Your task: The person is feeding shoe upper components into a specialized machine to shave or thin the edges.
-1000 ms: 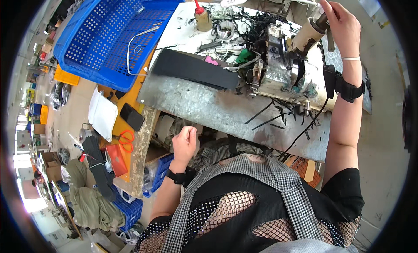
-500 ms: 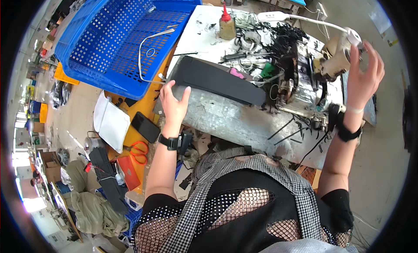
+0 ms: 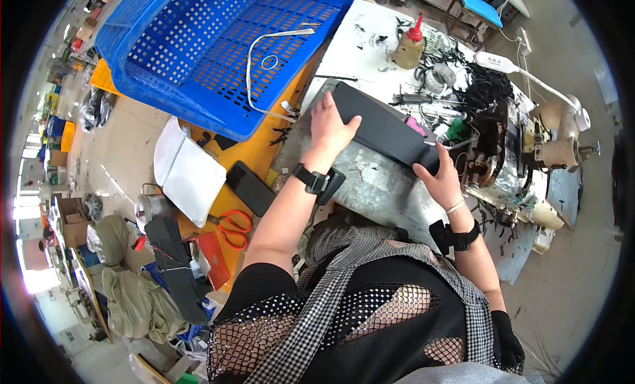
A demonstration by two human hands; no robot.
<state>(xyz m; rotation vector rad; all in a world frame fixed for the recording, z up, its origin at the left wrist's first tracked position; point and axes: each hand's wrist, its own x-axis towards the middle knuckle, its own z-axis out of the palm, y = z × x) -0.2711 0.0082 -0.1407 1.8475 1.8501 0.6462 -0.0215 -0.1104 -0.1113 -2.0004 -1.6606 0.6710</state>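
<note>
A long, flat black strip-shaped piece [image 3: 390, 131] lies aslant on the grey metal plate of the table [image 3: 370, 179]. At its left end is my left hand [image 3: 331, 127], fingers stretched out and thumb spread over the near edge. My right hand [image 3: 442, 182] rests at the opposite end, its fingers pointing away from me and its thumb apart. Neither hand is closed round the piece. Just right of my right hand stands a sewing machine [image 3: 499, 152], its bed dark and stained. Pink and green bits show behind the strip.
A big blue plastic basket [image 3: 218, 113] holds a white cord at the left. Scissors with orange handles [image 3: 235, 228], a black phone [image 3: 251, 187] and a white sheet [image 3: 192, 175] lie nearer me. Behind the strip are an oil bottle with red tip [image 3: 409, 48] and black scraps [image 3: 486, 86].
My right hand has come left from the sewing machine's right side to the strip's right end. My left hand stays by the left end. The view has shifted, moving the scene rightward.
</note>
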